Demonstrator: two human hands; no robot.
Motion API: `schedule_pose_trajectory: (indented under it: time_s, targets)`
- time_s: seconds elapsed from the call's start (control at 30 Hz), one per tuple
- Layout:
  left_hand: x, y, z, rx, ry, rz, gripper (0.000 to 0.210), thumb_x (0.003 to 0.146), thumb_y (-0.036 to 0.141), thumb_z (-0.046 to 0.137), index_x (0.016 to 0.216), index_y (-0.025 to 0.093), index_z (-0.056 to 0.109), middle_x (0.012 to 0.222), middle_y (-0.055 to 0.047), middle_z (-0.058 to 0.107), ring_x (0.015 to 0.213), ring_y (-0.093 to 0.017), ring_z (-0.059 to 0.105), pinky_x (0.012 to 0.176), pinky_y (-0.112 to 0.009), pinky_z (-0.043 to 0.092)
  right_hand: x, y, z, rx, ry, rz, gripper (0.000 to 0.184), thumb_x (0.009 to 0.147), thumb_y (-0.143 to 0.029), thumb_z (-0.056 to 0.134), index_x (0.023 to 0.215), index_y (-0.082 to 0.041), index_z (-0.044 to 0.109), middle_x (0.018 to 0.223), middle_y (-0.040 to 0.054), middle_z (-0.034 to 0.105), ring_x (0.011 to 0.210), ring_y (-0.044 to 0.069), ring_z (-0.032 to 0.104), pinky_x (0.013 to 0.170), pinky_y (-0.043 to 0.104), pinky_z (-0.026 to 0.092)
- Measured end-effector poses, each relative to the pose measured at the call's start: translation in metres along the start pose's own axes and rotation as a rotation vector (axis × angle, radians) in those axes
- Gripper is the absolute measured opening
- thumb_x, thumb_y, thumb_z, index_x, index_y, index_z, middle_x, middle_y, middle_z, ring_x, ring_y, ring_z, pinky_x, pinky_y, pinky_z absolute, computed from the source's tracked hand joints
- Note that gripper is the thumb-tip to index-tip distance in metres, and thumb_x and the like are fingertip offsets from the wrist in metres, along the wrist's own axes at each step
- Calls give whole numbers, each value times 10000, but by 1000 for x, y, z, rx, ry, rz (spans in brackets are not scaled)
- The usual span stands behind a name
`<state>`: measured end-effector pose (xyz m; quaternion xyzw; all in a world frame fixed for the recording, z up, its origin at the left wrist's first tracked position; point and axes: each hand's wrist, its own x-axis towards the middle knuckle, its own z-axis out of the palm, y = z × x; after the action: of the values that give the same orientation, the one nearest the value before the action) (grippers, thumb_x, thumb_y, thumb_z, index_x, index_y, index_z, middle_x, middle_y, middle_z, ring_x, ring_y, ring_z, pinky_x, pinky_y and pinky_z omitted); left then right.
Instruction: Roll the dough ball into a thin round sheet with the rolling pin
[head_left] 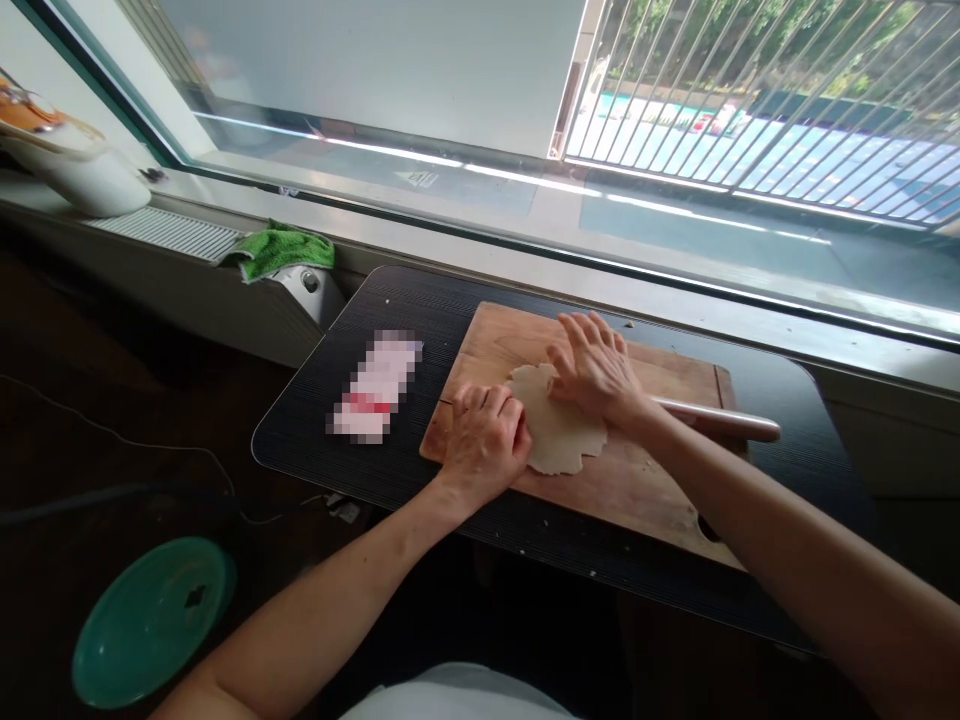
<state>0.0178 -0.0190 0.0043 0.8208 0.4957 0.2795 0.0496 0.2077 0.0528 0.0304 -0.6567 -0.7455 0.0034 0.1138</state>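
A flat, ragged-edged sheet of dough [564, 442] lies on a wooden cutting board [667, 505]. At its left edge is my left hand [486, 432], closed with the fingers curled; the fingertips and the bit of dough they pinch are hidden. My right hand [598, 368] rests palm down over a wooden rolling pin [724, 418], its fingers stretched out toward the window. The pin's left end shows beneath that palm above the dough, and its right end reaches past the board's right side.
The board sits on a black table [300, 425]. A blurred pinkish-white item [379, 385] lies left of it. Behind runs a window sill [420, 240], with a green cloth [281, 248] and a white container [82, 170] at left. A green basin [154, 620] stands on the floor.
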Motion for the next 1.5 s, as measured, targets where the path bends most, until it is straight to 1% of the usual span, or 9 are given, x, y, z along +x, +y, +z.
schedule_pose_trajectory:
  time_s: [0.1,0.3,0.53,0.73,0.83,0.93,1.1,1.33,1.5]
  targets:
    - [0,-1,0,4,8,4,44,893,198,583,873,218,615,1037,-73,669,1013,-264,590,1085,-492,366,20,4,-2,7,22,98,622,1014,-472,285,1540,-157,393,1591,148,415,1501,342,276,1173,580,265]
    - [0,0,0,-14,-21,0,43,885,186,592,868,220,614,1024,-78,669,1015,-271,590,1080,-491,362,-38,-15,-4,-45,16,-85,530,1016,-440,327,1454,-212,519,1481,115,562,1463,298,355,1162,482,317]
    - [-2,-1,0,-10,0,-9,54,894,195,582,866,228,613,1032,-73,670,1017,-267,590,1093,-497,351,31,8,5,42,69,156,580,995,-424,318,1516,-190,421,1542,157,465,1475,366,303,1142,617,285]
    - [-2,1,-1,-48,6,-6,52,880,182,593,891,220,627,1015,-71,677,1018,-264,602,1103,-485,348,-20,-9,4,-22,68,15,511,995,-336,303,1441,-216,522,1493,127,528,1456,314,341,1171,540,271]
    - [-2,1,-1,-39,17,4,74,894,187,576,870,215,641,1034,-77,682,1016,-261,600,1112,-493,339,6,-2,5,-11,118,96,520,986,-336,309,1456,-224,499,1537,137,467,1459,335,321,1151,594,264]
    - [-3,0,-1,-41,23,-16,99,903,184,567,859,226,646,1025,-61,691,1008,-251,604,1131,-498,323,27,5,6,-25,73,230,546,973,-311,304,1481,-189,462,1542,167,444,1445,361,325,1117,621,293]
    - [-3,1,-2,-53,33,4,112,902,181,567,848,220,657,1008,-61,695,1003,-248,613,1137,-496,321,-10,-7,5,-51,103,85,504,977,-263,305,1424,-213,532,1497,124,514,1450,298,340,1173,522,265]
    - [-3,0,-1,-33,85,36,121,893,177,569,811,209,652,951,-49,700,951,-239,612,1114,-493,342,25,-3,-2,41,-15,294,566,936,-246,367,1487,-152,452,1571,178,413,1470,345,298,1147,601,290]
    - [-3,1,-1,-33,66,48,120,899,191,572,808,204,650,937,-52,697,947,-243,613,1102,-495,347,-11,-13,0,-14,30,150,488,979,-316,331,1391,-216,572,1499,116,523,1453,309,331,1161,529,307]
